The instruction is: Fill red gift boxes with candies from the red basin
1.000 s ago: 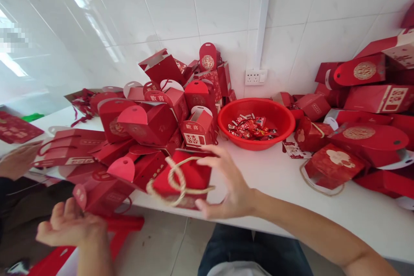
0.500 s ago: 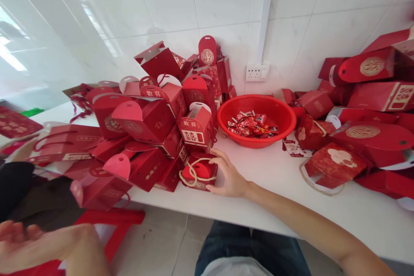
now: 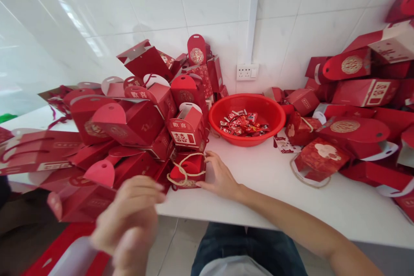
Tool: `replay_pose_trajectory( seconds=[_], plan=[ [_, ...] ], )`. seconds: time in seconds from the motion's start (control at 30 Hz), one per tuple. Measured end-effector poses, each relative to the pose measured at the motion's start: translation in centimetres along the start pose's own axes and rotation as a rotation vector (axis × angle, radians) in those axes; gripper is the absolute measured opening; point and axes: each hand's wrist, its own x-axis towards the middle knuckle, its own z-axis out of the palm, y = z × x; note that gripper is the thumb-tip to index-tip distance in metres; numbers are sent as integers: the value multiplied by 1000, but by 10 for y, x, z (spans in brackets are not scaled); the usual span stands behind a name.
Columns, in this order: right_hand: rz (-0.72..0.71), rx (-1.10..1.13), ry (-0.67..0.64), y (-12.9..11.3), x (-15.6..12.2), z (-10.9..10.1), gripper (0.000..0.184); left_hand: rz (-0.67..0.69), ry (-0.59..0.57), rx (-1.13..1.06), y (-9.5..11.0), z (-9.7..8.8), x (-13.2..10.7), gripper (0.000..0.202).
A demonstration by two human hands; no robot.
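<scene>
My right hand [image 3: 220, 177] reaches over the white table [image 3: 278, 189] and clasps the right side of a small red gift box [image 3: 189, 171] with a beige rope handle. Thumb is low and fingers are at the top edge. The box stands on the table at the front edge of a big pile of red gift boxes [image 3: 129, 116]. My left hand [image 3: 129, 220] is raised near the camera below the table edge. It is blurred, with bent fingers, and nothing shows in it.
A red basin [image 3: 274, 116] holding wrapped candies [image 3: 244, 123] sits at the back by the wall. More red boxes [image 3: 355, 99] are stacked on the right. A wall socket [image 3: 247, 71] is above the basin. A flat red sheet [image 3: 61, 250] lies low left.
My right hand carried the rope-handled box forward and set it down against the pile. My left hand rose from the lower left towards the middle. The view shifted slightly right.
</scene>
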Motion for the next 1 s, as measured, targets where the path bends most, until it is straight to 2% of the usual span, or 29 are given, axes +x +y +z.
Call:
replay_pose_trajectory(
  seconds=[0.03,0.07,0.1,0.17,0.27,0.33,0.43,0.5,0.57,0.63,0.7,0.8,0.87,0.97,1.0],
  plan=[
    [19,-15,10,-1,0,2,53,73,-154,-91,8,14,-4,28],
    [38,-38,23,-3,1,4,47,122,-327,-184,15,27,-8,26],
    [59,-68,37,-4,1,7,39,140,-450,-266,21,41,-12,25],
    [92,-123,52,-8,3,14,28,150,-598,-373,30,68,-19,25],
    [116,-181,83,-15,5,27,30,189,-696,-525,36,102,-30,23],
    [134,-236,117,-18,7,35,34,207,-758,-567,39,117,-34,19],
    [136,-286,98,-17,9,40,41,223,-871,-554,40,132,-29,19],
    [113,-299,79,-11,8,34,39,200,-894,-543,37,138,-18,21],
    [76,-303,82,-2,4,20,26,118,-868,-517,26,146,-1,22],
    [53,-300,92,8,-5,-1,13,-26,-833,-426,8,159,20,19],
    [42,-301,101,17,-16,-26,5,-217,-742,-276,-17,178,40,18],
    [76,-325,120,32,-33,-63,8,-491,-829,65,-58,217,67,32],
    [91,-333,139,42,-41,-81,13,-548,-873,149,-82,244,79,37],
    [106,-330,181,55,-47,-97,15,-598,-980,237,-110,277,89,23],
    [110,-325,198,58,-47,-100,16,-613,-1023,263,-117,284,90,24]
  ],
)
